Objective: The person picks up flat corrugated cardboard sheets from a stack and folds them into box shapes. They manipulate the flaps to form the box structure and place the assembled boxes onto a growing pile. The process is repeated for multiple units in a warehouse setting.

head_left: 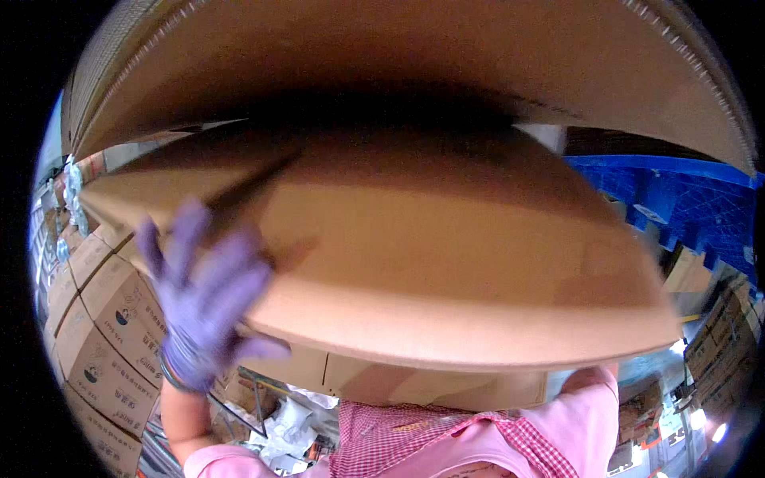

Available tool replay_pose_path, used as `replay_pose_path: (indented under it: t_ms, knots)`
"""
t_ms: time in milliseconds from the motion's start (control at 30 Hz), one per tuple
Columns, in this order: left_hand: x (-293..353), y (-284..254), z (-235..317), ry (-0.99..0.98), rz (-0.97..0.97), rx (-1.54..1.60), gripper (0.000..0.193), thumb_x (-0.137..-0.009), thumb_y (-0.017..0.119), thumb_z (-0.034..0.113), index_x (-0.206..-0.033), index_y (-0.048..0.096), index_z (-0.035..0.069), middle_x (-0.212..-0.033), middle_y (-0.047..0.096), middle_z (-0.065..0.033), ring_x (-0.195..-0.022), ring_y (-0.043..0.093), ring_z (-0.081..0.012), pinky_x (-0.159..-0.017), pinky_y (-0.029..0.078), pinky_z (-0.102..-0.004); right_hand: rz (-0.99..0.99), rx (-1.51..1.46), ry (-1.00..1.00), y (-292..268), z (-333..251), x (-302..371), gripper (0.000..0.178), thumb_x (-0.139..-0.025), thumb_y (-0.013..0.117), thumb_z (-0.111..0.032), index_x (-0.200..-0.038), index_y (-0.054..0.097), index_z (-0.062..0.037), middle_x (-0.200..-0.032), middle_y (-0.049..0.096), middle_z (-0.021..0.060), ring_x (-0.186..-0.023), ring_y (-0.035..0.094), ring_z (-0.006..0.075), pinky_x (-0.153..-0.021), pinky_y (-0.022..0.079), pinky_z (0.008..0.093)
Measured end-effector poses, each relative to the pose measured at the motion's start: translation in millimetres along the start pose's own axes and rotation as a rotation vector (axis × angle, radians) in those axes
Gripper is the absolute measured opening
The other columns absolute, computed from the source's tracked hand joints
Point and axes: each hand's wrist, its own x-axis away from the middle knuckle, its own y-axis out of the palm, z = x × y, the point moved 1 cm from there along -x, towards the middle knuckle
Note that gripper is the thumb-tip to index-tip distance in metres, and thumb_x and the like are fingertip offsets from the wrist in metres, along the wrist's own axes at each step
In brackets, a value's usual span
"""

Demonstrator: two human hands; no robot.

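Note:
My left hand [209,299], in a purple glove and slightly blurred, has its fingers spread over the left part of a large brown cardboard panel [446,255]. It casts a shadow on the board, and I cannot tell whether it touches it. The panel spans most of the view, its near edge just in front of my chest. Above it bends a second wide cardboard panel [446,48], with a dark gap between the two. Only the upper part of my right arm [590,381] shows; the cardboard hides the hand.
Stacked printed cartons [111,366] stand at the left. Behind the panel's near edge is another cardboard surface [430,384]. Crumpled white paper or plastic [291,426] lies at lower left. Blue sheeting or crates [685,203] and more cartons [729,338] are at the right.

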Motion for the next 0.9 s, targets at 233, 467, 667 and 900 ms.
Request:
replay_pose_path:
  t_ms: [233,467,667,900]
  knots:
    - [-66,-40,-42,0.009,0.391,-0.066,0.059,-0.080,0.076,0.039,-0.130,0.060,0.010,-0.138,0.056,-0.0127,-0.133,0.047,-0.0339,-0.117,0.026,-0.0540,0.026,-0.068,-0.239,-64,-121,90,0.023,-0.092,0.067,-0.022,-0.108,0.068,-0.0064,-0.087,0.064,0.0022,-0.079,0.059,0.0120,-0.073,0.049,0.0262]
    - [-120,-19,-113,-0.148,0.484,0.065,0.060,-0.079,0.079,0.015,-0.134,0.055,0.005,-0.138,0.056,-0.0164,-0.130,0.051,-0.0293,-0.111,0.039,-0.0405,0.324,0.773,-0.356,153,-68,-190,0.046,-0.087,0.066,-0.048,-0.101,0.074,-0.0048,-0.099,0.072,0.0199,-0.094,0.068,0.0281,-0.087,0.053,0.0416]
    - [-51,-16,-50,0.054,0.236,-0.294,0.062,-0.081,0.066,0.059,-0.121,0.064,0.011,-0.122,0.065,-0.0108,-0.128,0.052,-0.0382,-0.115,0.022,-0.0597,-0.034,0.502,-0.283,81,-9,-84,0.036,-0.090,0.065,-0.035,-0.106,0.071,-0.0034,-0.100,0.071,0.0136,-0.093,0.066,0.0235,-0.083,0.053,0.0375]
    - [-4,-45,0,0.047,0.033,0.098,0.056,-0.081,0.067,0.058,-0.113,0.067,0.013,-0.109,0.068,-0.0111,-0.123,0.056,-0.0381,-0.116,0.022,-0.0585,0.184,-0.091,-0.098,-94,-91,118,0.030,-0.094,0.065,-0.022,-0.116,0.067,-0.0025,-0.103,0.070,0.0068,-0.096,0.063,0.0152,-0.083,0.053,0.0302]
